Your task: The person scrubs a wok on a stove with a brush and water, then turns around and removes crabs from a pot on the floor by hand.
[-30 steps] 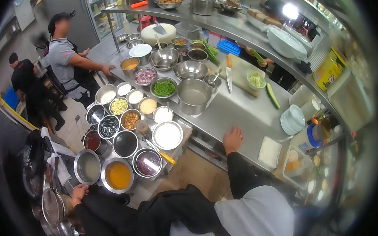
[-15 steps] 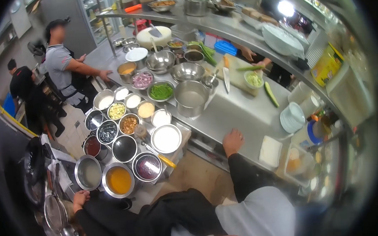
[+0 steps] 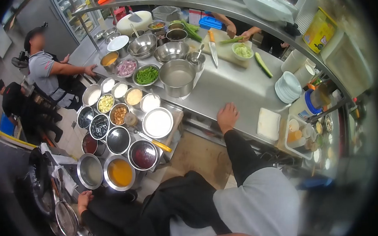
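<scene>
My right hand (image 3: 228, 116) lies on the front of the steel counter (image 3: 222, 88) with its fingers stretched out and nothing in them. To its right is a folded white cloth (image 3: 268, 124). At the lower left, my left hand (image 3: 85, 200) has its fingers curled in by the edge of the side stand; whether they grip anything is hidden. Close to it stand a steel pot of cloudy liquid (image 3: 89, 171) and a bowl of orange liquid (image 3: 119, 172). A bowl of dark red liquid (image 3: 142, 154) and a yellow-handled tool (image 3: 161, 146) are nearby.
Across the counter a person's hands (image 3: 245, 34) hold a green stalk above a cutting board (image 3: 232, 54) with a knife (image 3: 213, 51). Another person (image 3: 49, 66) stands at the left. A large steel pot (image 3: 178, 77) and stacked white bowls (image 3: 288, 87) stand on the counter, beneath a shelf (image 3: 190, 1).
My view has shifted slightly, so the counter sits higher and further left. Both my hands stay in the same places. Across the counter, the co-worker's hands have moved along the green stalk.
</scene>
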Tool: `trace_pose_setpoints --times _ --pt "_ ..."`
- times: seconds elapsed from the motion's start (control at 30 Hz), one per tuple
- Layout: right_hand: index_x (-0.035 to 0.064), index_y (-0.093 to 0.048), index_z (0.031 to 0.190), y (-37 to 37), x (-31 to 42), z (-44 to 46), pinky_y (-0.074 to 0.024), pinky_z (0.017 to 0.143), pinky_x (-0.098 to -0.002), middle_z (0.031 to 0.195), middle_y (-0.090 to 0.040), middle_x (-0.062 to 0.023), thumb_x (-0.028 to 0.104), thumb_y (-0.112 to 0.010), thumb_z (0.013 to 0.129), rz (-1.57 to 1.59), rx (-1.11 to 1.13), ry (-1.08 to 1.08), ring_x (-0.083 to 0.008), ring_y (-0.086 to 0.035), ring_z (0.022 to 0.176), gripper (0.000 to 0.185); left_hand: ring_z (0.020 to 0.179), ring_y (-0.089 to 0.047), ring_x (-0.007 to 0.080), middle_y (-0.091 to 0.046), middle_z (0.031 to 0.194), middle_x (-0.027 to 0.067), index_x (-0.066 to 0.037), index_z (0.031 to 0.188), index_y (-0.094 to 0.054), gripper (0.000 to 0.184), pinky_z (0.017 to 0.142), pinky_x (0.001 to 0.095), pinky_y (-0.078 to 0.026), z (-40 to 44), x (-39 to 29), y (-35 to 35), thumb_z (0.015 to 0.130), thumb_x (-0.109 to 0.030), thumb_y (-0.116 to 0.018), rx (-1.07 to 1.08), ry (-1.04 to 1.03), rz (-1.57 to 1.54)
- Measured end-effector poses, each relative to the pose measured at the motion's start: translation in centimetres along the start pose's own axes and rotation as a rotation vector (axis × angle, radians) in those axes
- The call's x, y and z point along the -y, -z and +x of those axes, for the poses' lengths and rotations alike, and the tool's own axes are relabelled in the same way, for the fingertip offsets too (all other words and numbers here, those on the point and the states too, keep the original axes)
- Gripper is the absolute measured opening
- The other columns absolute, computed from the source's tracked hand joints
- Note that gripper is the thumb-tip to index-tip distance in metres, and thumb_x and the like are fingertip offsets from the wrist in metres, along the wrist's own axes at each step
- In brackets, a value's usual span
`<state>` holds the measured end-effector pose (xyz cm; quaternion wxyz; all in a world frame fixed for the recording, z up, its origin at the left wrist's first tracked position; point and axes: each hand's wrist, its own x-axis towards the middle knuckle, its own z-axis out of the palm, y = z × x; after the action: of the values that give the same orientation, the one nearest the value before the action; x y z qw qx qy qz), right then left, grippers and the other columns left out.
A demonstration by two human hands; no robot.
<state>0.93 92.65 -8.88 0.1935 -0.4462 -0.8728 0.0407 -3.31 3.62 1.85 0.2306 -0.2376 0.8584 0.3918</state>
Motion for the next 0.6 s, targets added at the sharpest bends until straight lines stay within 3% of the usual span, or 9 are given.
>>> trace_pose_setpoints --times 0.6 --pt "0.0103 -0.054 0.142 1.6 0.7 0.2 -0.0248 0.122 -0.0615 0.158 -0.047 -0.0119 0.03 -0.058 0.098 0.014 0.087 -0.032 -0.0326 -0.041 0.147 0.049 0.076 -0.073 0.0187 -0.074 0.092 0.0084 0.002 0.107 -0.074 0.025 0.071 0.0315 -0.062 -0.2 1.1 0.0 0.093 -0.019 -0.074 -0.007 -0.001 -0.02"
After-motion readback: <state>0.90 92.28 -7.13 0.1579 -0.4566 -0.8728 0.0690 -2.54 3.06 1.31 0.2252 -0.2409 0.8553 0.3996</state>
